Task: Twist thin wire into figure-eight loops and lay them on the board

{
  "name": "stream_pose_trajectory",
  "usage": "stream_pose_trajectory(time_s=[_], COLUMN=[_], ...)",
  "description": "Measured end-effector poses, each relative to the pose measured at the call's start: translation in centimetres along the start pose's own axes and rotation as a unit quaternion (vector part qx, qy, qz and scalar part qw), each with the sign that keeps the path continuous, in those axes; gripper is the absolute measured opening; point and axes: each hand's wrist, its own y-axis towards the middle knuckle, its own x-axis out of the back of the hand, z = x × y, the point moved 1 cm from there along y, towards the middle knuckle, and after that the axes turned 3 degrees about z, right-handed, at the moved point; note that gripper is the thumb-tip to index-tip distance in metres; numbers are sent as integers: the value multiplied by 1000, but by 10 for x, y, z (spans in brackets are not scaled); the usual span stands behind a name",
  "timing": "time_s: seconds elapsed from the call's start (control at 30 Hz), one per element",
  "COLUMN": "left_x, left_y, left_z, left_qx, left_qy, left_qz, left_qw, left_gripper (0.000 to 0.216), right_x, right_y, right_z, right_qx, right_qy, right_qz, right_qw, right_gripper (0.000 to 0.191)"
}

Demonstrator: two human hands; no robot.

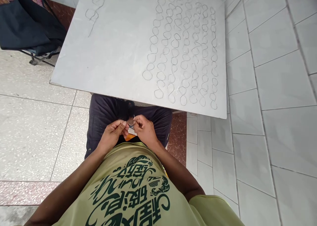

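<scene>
Over my lap, my left hand (113,134) is closed, thumb and forefinger pressed together; whatever is in that pinch is too small to make out. Close beside it my right hand (145,131) pinches a thin, light needle-like piece (134,117), whose tip sticks up above the fingers. Between and below the hands lies a white and orange item (130,137), partly hidden by my fingers. Beyond my knees, the white tabletop (111,64) carries several rows of thin dark looped strands (174,43), laid like chains of rings.
More loose looped strands (94,13) lie at the table's far left. A dark folding chair (27,24) stands left of the table. A white tiled wall (279,87) runs close along the right side. Speckled floor tiles (32,130) are on the left.
</scene>
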Motion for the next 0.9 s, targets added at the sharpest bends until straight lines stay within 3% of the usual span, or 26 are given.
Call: stream_pose_trajectory(time_s=[0.1, 0.17, 0.3, 0.43, 0.57, 0.73, 0.9], left_x=[2, 4, 7, 12, 16, 22, 26], left_y=[2, 4, 8, 11, 14, 15, 13], left_z=[0, -1, -4, -6, -6, -4, 2], left_qx=[9, 14, 18, 19, 25, 38, 84], left_qy=[30, 38, -4, -36, -27, -13, -2], left_qz=[18, 25, 15, 10, 24, 62, 153], left_qw=[999, 999, 1000, 999, 999, 997, 985], left_gripper=[36, 36, 36, 35, 36, 35, 35], right_x=[1, 2, 3, 2, -1, -2, 9], right_y=[-2, -3, -3, -3, -3, -4, -4], right_z=[5, 6, 3, 1, 2, 0, 7], right_qx=[28, 24, -34, -105, -105, -83, 42], right_qy=[-107, -107, 45, 231, 274, 232, 0], right_qz=[-5, 8, 63, 94, 94, 92, 107], right_qw=[994, 994, 996, 963, 951, 965, 993], right_gripper=[14, 15, 14, 30, 32, 24, 21])
